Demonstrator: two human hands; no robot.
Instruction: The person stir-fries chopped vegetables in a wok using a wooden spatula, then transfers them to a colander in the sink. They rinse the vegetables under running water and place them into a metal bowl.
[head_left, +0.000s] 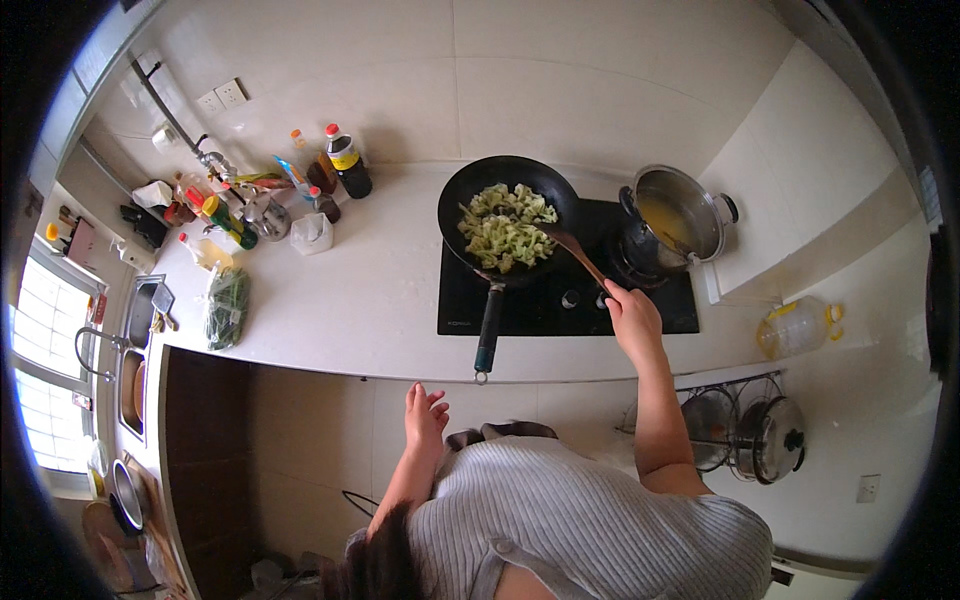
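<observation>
My right hand (635, 321) grips the handle of a wooden spatula (576, 249), whose blade reaches into a black wok (450, 201). Pale green cauliflower pieces (501, 236) lie spread over the wok's bottom. The wok sits on the left side of a black gas cooktop (517, 321), its long handle (490, 326) pointing towards me past the counter edge. Holding nothing, my left hand (425, 415) hovers in front of the counter, fingers apart, left of and below the wok handle's end.
A steel pot (709, 191) with yellowish liquid stands at the cooktop's right. Farther right lies a plastic oil bottle (795, 328). Sauce bottles (352, 169), a clear container (311, 234) and bagged green vegetables (228, 307) occupy the left counter. The sink (142, 311) is far left; lids (776, 442) hang on a rack.
</observation>
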